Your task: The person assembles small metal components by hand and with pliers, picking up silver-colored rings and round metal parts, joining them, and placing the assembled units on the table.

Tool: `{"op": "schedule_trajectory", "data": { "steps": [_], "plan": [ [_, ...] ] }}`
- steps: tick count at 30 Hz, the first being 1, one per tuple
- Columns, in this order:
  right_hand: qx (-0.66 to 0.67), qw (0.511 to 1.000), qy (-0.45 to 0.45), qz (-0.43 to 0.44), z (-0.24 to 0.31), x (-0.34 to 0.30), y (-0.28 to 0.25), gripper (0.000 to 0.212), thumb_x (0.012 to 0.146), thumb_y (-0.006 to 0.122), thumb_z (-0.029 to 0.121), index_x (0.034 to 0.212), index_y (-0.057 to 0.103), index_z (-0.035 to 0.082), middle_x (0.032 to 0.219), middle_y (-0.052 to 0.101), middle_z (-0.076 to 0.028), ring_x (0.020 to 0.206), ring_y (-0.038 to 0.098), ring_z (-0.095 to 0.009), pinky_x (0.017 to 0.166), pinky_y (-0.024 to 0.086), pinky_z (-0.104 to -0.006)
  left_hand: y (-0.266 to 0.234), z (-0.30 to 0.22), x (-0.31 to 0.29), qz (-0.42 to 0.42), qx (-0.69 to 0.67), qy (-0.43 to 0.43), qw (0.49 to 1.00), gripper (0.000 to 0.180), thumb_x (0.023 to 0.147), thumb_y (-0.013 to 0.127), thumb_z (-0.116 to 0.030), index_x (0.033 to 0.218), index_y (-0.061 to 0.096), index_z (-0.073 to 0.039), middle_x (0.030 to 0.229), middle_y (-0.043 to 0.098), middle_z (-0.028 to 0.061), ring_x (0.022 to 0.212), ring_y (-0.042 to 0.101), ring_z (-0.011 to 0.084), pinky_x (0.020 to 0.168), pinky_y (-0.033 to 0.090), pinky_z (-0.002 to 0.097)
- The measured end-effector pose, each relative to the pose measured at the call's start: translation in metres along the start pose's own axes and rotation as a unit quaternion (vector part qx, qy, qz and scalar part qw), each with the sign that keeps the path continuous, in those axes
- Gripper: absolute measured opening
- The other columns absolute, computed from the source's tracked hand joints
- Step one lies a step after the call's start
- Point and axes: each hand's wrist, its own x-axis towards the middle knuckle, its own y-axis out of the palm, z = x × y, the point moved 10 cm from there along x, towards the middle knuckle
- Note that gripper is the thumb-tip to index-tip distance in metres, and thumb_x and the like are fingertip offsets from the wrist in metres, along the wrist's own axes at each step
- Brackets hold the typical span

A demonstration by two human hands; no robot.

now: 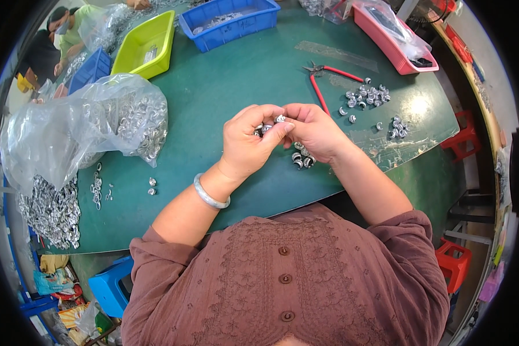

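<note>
the left hand (245, 138) pinches a small silver piece (280, 119) between its fingers above the green bench (230, 75), more silver pieces (263, 130) tucked in its curl, while the right hand (316, 135) has bent fingers close against that piece, their grip unclear.

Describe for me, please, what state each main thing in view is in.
Left hand: curled around silvery pieces
Right hand: fingers bent, tips at a silvery piece
Red-handled pliers: lying on the green table, handles spread apart
Plastic bag: crumpled, partly filled
Lime-green tray: uncovered, little inside
Larger blue tray: uncovered, partly filled
Pink tray: uncovered, things inside
Bracelet: worn, around the left wrist
</note>
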Motion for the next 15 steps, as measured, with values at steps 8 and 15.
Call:
{"op": "schedule_trajectory", "data": {
  "steps": [8,15],
  "plan": [
    [-0.002,1.0,0.02,-0.005,-0.003,-0.002,-0.002,0.019,0.083,0.056,0.011,0.099,0.055,0.0,0.084,0.058,-0.003,0.067,0.052,-0.009,0.06,0.044,-0.0224,0.001,-0.015,0.002,0.009,0.061,0.06,0.996,0.016,0.07,0.07,-0.006,0.083,0.062,-0.003,0.07,0.058,0.0048,0.059,0.055,0.0108,0.052,0.045,0.0233],
    [0.009,1.0,0.009,0.01,-0.002,-0.003,0.003,0.017,0.084,0.055,0.011,0.097,0.055,0.001,0.082,0.057,-0.003,0.067,0.052,-0.01,0.061,0.044,-0.0234,0.0,-0.02,0.002,0.004,0.084,0.052,0.995,0.016,0.068,0.072,-0.009,0.079,0.062,-0.002,0.068,0.058,0.0048,0.059,0.055,0.0113,0.052,0.045,0.0235]
  ]
}}
